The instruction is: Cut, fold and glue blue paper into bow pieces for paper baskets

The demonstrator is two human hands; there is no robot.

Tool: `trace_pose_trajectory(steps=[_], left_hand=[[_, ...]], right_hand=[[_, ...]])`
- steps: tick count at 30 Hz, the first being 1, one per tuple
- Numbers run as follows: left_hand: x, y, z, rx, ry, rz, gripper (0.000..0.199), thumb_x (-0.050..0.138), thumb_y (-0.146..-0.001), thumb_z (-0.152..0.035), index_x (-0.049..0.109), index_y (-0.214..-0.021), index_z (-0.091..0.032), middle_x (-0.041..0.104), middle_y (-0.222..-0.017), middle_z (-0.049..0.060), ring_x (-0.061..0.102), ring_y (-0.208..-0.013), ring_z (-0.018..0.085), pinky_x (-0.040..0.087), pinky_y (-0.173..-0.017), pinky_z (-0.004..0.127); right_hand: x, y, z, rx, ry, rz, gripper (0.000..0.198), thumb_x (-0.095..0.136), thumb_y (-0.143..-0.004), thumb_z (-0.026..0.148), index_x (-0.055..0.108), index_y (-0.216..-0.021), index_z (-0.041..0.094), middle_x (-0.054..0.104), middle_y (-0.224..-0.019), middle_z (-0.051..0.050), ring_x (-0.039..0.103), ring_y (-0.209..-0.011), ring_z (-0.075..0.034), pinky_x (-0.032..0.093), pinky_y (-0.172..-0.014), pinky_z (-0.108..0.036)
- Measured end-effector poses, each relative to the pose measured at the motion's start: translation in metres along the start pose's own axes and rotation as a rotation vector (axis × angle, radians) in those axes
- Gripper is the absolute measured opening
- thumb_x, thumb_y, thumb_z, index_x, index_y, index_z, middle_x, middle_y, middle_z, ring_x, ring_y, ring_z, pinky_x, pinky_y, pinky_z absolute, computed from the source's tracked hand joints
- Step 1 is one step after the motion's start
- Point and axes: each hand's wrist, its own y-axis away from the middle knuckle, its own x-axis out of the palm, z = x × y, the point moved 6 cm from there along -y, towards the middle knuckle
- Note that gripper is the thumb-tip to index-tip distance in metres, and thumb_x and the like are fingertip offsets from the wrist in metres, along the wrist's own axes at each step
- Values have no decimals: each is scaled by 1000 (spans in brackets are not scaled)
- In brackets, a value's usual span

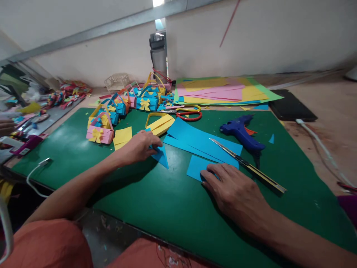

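My left hand (pixel 143 146) is closed, its fingers curled over a pointed piece of blue paper (pixel 161 158) on the green mat. With bent fingers, my right hand (pixel 231 184) grips the near edge of a small blue paper rectangle (pixel 195 166). Behind the two hands lie long blue paper strips (pixel 195 137), partly overlapping. A utility knife (pixel 248 165) with its blade out rests across the strips' right end. Just beyond my left hand are a folded yellow paper piece (pixel 161 125) and small yellow paper sheets (pixel 122 137).
A blue glue gun (pixel 242 136) lies right of the strips, near a black phone (pixel 291 105) with a cable. Scissors (pixel 188 112), stacked coloured sheets (pixel 217 89), a bottle (pixel 158 54) and several small paper baskets (pixel 100 132) stand farther back. Another person's hand (pixel 6 127) shows at far left.
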Motion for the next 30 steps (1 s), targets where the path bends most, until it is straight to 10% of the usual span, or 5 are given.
trace_pose_trajectory(steps=[9,17,30], left_hand=[[-37,16,-61,331,76,-388,15,44,-82,-9,54,-75,-19,68,-82,7,59,-80,16,49,-73,32],[-12,11,-89,406,300,-353,16,46,-80,-3,47,-81,-19,69,-105,12,63,-102,18,52,-84,36],[34,-10,-73,-465,1339,-174,27,68,-75,-32,44,-81,-20,47,-49,-10,48,-43,6,40,-44,16]], right_hand=[[-8,-2,-3,34,-107,-29,20,45,-90,20,62,-92,11,67,-88,-14,61,-80,-25,48,-69,-39],[-30,0,-20,274,-600,-106,24,51,-89,30,57,-107,17,68,-103,-10,63,-95,-20,52,-80,-35],[-11,10,-39,673,-1029,-19,39,61,-73,20,59,-112,19,69,-86,-3,65,-78,-16,52,-68,-29]])
